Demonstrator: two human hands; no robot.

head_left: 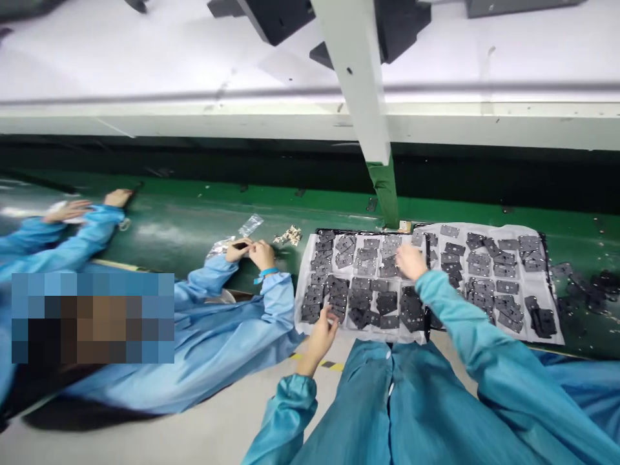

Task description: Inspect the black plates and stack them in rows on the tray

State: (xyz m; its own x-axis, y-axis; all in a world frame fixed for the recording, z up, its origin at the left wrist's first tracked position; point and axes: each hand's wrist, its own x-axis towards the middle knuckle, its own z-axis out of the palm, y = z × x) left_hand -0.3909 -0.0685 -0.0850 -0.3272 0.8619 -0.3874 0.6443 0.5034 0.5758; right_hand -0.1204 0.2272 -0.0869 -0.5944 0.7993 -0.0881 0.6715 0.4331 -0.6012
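Note:
Two white-lined trays lie side by side on the green bench, a left tray (304,297) and a right tray (549,303). Small flat dark grey plates (361,316) with holes fill both in loose groups. At the left tray's lower left corner is my left hand (323,332), its fingers loosely bent and apart, close above the plates there. My right hand (411,261) reaches over the upper right part of that tray. Its fingers are curled together at the plates, and whatever lies between the fingertips is hidden.
A shelf (194,119) with a white post (356,71) stands behind the trays. Loose dark parts (586,290) lie at the right. On the left, a co-worker's hands (252,253) are near small metallic pieces (289,236) and a clear bag (250,225). Another person's hands (119,197) are farther left.

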